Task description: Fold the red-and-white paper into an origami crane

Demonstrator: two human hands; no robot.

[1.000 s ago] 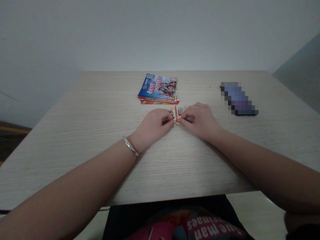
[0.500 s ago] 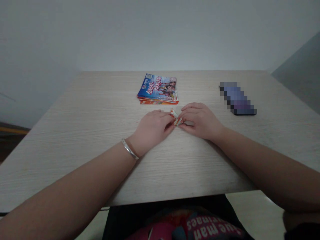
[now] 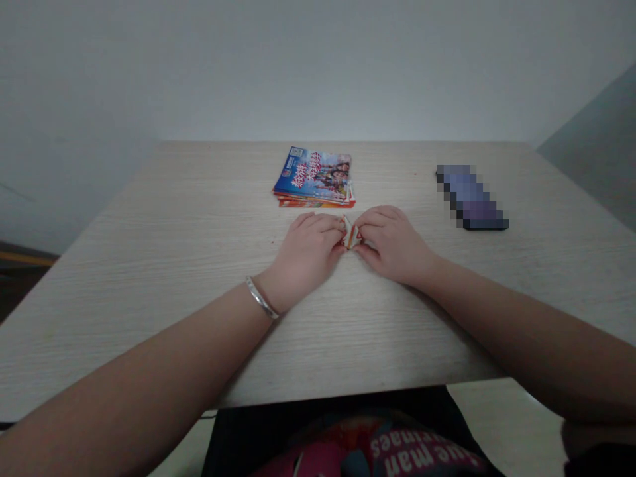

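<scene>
Between my two hands is a small piece of folded paper (image 3: 351,234), white with red and orange print, close to the table surface. My left hand (image 3: 314,246) is closed on its left side, with thumb and fingers pinching the edge. From the other side my right hand (image 3: 392,240) pinches the right edge. The fingers cover part of the paper, so its full shape is hidden. A silver bangle (image 3: 262,297) circles my left wrist.
Just beyond my hands lies a stack of printed leaflets (image 3: 313,175), a blue one on top. A phone (image 3: 472,197), blurred by pixels, rests to the right on the pale wooden table (image 3: 163,265). A wall (image 3: 318,73) stands behind the table.
Both hands have shifted slightly, and the right fingers have closed in on the folded paper. The paper now stands more upright and shows a more pointed shape. Leaflets and phone stay put.
</scene>
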